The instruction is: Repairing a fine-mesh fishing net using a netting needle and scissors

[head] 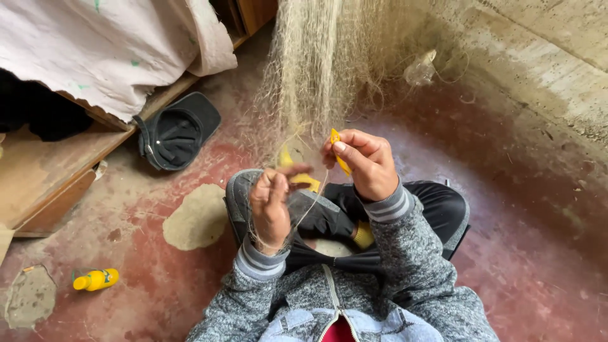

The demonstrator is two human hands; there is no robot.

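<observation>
A pale fishing net (316,69) hangs down from above in front of me and trails to my lap. My right hand (361,161) pinches a small yellow netting needle (338,152) close to the net's lower strands. My left hand (271,206) is closed around a bunch of net threads, pulling them taut toward my knee. A second yellow piece (305,181) lies just behind my left hand, partly hidden. I sit cross-legged in black trousers and a grey sweater.
A dark cap (177,133) lies upturned on the worn red floor at the left, beside a low wooden platform (50,171) covered by white cloth (107,44). A small yellow bottle (95,279) lies at the lower left. A concrete wall (544,57) rises at the right.
</observation>
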